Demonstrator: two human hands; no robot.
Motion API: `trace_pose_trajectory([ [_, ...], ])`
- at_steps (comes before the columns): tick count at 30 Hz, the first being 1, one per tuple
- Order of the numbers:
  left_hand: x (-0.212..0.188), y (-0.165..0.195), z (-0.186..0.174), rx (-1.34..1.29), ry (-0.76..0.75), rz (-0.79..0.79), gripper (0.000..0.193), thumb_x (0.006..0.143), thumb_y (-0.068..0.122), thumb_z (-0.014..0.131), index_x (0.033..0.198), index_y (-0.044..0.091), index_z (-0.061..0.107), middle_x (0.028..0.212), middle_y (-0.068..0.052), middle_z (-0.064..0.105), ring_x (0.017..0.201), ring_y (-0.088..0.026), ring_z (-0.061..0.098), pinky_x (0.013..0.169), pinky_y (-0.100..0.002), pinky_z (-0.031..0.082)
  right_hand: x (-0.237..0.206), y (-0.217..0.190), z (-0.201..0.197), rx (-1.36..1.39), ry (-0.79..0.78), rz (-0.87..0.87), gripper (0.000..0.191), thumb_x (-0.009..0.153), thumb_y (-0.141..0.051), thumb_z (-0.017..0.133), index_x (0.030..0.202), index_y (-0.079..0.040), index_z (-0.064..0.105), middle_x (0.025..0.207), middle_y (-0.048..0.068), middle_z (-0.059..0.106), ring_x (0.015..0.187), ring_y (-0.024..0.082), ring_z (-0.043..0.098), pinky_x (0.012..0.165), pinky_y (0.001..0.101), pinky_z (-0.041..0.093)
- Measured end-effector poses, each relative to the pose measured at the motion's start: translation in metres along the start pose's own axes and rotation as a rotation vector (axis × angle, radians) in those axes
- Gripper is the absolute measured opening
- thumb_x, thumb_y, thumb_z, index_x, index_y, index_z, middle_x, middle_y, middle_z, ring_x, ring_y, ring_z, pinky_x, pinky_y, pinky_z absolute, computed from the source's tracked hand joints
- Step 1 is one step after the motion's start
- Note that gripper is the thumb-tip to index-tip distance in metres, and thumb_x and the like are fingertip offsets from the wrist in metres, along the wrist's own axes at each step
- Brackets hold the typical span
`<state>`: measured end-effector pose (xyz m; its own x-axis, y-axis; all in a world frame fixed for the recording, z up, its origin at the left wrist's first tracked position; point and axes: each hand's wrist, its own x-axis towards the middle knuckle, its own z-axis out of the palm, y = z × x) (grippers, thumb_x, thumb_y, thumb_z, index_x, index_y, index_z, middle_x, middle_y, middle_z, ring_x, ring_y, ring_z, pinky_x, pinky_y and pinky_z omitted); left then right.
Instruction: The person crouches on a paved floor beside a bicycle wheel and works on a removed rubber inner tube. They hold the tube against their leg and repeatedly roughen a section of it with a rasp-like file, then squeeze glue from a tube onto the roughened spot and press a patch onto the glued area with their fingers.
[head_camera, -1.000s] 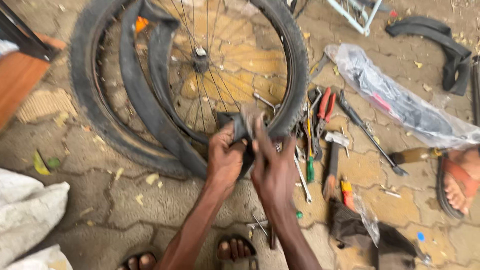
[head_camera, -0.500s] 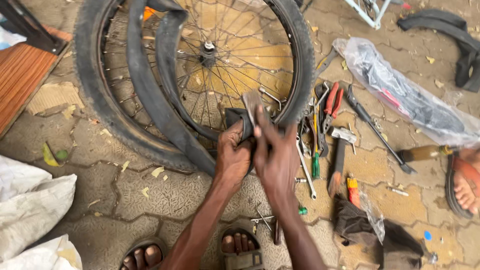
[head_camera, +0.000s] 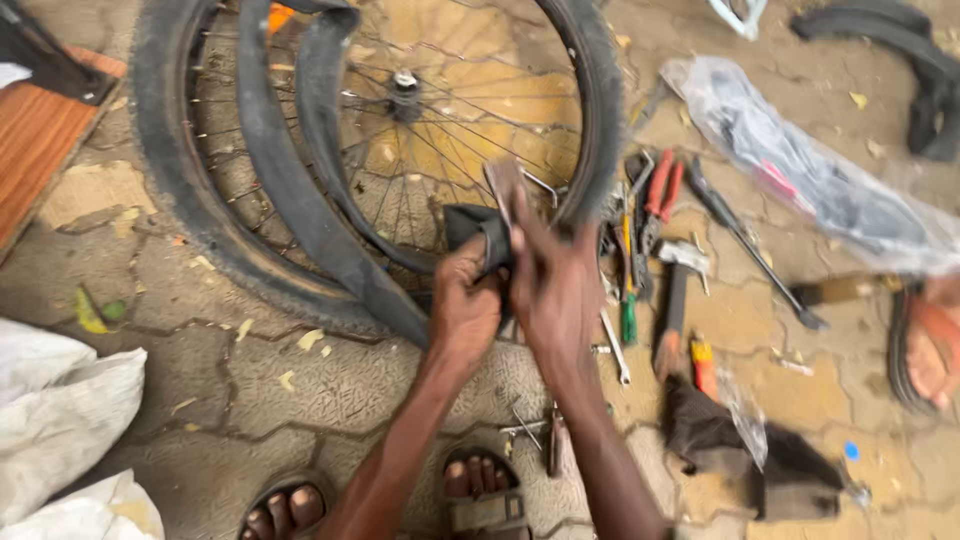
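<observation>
Seen from the head camera: left hand (head_camera: 466, 305) closed on a fold of black inner tube (head_camera: 300, 190), right hand (head_camera: 556, 285) pressed against it just beside, fingers pinching something blurred, bicycle wheel (head_camera: 590, 110) beyond, pliers (head_camera: 660, 190) to the right

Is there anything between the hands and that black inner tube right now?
Nothing visible. The left hand and the right hand are both already on the folded part of the black inner tube, in front of the bicycle wheel.
</observation>
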<state>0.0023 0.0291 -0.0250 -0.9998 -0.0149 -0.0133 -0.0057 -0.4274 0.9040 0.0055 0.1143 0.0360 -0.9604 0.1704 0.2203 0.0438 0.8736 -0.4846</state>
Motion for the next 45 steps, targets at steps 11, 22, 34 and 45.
trace_pose_trajectory([
  [11, 0.003, 0.003, -0.011, -0.035, -0.085, -0.083, 0.048, 0.087, -0.017, 0.051, 0.128, 0.000, 0.068, 0.116, -0.004, 0.075, 0.104, -0.012, 0.068, 0.094, -0.027, 0.053, -0.030, 0.001, -0.009, 0.141, 0.059, -0.083, 0.037, 0.097, -0.026, 0.062, 0.134, -0.029, 0.069, 0.109, 0.018, 0.064, 0.084, 0.027, 0.064, 0.066, 0.0381, 0.056],
  [22, 0.010, 0.011, -0.015, -0.024, -0.042, -0.200, 0.047, 0.088, -0.016, 0.051, 0.126, 0.003, 0.069, 0.111, -0.007, 0.076, 0.097, -0.015, 0.068, 0.087, -0.030, 0.054, -0.023, 0.009, -0.021, 0.203, -0.062, 0.090, 0.039, 0.099, -0.028, 0.062, 0.137, -0.037, 0.067, 0.111, 0.012, 0.059, 0.076, 0.028, 0.066, 0.064, 0.0386, 0.057],
  [34, 0.008, 0.006, -0.013, -0.091, -0.068, -0.114, 0.052, 0.084, -0.016, 0.046, 0.127, 0.004, 0.068, 0.118, -0.003, 0.074, 0.105, -0.011, 0.068, 0.094, -0.026, 0.053, 0.012, -0.009, -0.023, 0.079, 0.097, -0.117, 0.036, 0.102, -0.025, 0.065, 0.138, -0.028, 0.068, 0.101, 0.018, 0.058, 0.080, 0.031, 0.063, 0.069, 0.0427, 0.053],
  [45, -0.002, -0.002, -0.008, 0.092, -0.082, 0.006, 0.048, 0.085, -0.016, 0.047, 0.125, 0.000, 0.069, 0.109, -0.001, 0.072, 0.098, -0.010, 0.063, 0.086, -0.026, 0.053, 0.015, 0.016, 0.006, 0.003, 0.075, -0.086, 0.036, 0.100, -0.029, 0.066, 0.137, -0.030, 0.069, 0.100, 0.020, 0.057, 0.080, 0.030, 0.060, 0.066, 0.0426, 0.050],
])
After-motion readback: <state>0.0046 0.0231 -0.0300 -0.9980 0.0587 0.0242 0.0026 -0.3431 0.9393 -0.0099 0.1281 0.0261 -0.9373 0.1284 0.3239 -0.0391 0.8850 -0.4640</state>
